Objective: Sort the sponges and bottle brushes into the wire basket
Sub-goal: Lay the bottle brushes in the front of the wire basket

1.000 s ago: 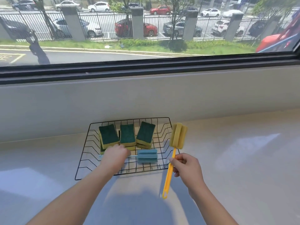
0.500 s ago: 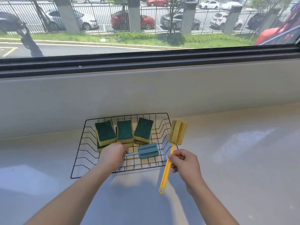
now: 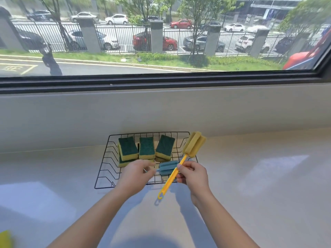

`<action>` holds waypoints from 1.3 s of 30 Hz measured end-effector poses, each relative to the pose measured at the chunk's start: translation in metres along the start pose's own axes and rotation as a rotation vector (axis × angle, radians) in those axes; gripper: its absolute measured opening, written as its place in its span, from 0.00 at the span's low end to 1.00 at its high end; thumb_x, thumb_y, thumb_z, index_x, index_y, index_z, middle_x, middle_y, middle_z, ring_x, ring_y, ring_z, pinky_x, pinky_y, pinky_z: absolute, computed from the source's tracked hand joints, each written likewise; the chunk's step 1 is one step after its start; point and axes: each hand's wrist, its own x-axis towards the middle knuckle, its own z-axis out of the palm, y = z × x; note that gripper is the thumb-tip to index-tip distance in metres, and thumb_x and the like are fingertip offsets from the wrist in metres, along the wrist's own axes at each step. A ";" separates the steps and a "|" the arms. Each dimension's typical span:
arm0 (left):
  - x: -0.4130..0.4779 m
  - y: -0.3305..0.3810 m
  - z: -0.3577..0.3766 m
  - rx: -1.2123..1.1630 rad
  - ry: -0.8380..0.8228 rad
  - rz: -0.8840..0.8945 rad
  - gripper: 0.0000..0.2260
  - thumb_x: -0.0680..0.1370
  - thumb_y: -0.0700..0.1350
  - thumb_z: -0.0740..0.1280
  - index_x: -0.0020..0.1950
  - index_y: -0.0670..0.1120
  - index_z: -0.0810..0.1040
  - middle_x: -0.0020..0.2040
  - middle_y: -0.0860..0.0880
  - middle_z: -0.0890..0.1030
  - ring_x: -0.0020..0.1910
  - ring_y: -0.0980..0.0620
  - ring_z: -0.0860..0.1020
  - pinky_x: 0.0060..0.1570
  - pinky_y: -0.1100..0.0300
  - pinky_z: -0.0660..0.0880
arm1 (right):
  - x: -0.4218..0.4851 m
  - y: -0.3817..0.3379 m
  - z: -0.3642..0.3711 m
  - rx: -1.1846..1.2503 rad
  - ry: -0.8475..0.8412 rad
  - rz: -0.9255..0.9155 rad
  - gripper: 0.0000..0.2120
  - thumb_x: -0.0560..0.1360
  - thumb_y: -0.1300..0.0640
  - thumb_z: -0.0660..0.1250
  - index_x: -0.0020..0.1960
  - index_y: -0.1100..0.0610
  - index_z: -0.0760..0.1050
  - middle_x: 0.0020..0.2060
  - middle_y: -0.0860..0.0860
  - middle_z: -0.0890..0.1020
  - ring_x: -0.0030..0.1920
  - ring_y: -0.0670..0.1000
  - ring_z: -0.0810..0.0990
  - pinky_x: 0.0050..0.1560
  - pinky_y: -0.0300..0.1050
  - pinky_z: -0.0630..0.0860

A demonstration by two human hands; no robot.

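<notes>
1. From my seat, the right hand [image 3: 194, 176] had its fingers clamped on the yellow bottle brush [image 3: 194, 144], with the foam head tilted up over the wire basket's [image 3: 105, 169] right rim.
2. The left hand [image 3: 134, 176] was curled at the blue bottle brush's [image 3: 167, 167] handle inside the basket. I honestly couldn't tell if it gripped.
3. Green-topped sponges [image 3: 146, 148] sat in a row at the basket's back.

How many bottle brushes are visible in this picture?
2. The blue brush lies in the wire basket, its handle in the left hand. The yellow brush is held by the right hand. I see none hidden.
</notes>
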 end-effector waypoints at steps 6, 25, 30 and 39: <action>-0.018 0.026 -0.004 0.026 -0.048 0.139 0.07 0.73 0.54 0.71 0.50 0.58 0.83 0.39 0.57 0.82 0.38 0.59 0.77 0.37 0.60 0.74 | -0.015 -0.011 0.032 0.164 -0.029 0.008 0.05 0.77 0.64 0.71 0.49 0.67 0.80 0.36 0.59 0.84 0.34 0.52 0.83 0.38 0.44 0.83; 0.031 -0.073 -0.003 0.690 -0.107 0.094 0.09 0.75 0.35 0.64 0.41 0.50 0.76 0.39 0.53 0.75 0.39 0.51 0.72 0.37 0.61 0.67 | 0.036 0.043 -0.039 -1.115 0.104 -0.456 0.13 0.80 0.62 0.62 0.62 0.56 0.79 0.57 0.51 0.81 0.61 0.55 0.73 0.56 0.49 0.74; 0.047 -0.082 0.003 0.663 -0.160 0.052 0.08 0.75 0.37 0.64 0.41 0.49 0.78 0.40 0.51 0.77 0.41 0.50 0.75 0.40 0.59 0.75 | 0.038 0.052 -0.035 -1.125 0.113 -0.597 0.12 0.75 0.69 0.68 0.56 0.59 0.81 0.48 0.54 0.83 0.51 0.60 0.77 0.48 0.52 0.77; 0.054 -0.081 0.015 0.682 -0.278 0.075 0.08 0.77 0.41 0.64 0.48 0.53 0.80 0.41 0.54 0.78 0.39 0.51 0.75 0.37 0.58 0.74 | 0.043 0.059 -0.038 -1.068 0.139 -0.646 0.11 0.71 0.72 0.71 0.52 0.62 0.82 0.46 0.56 0.84 0.48 0.62 0.79 0.46 0.53 0.78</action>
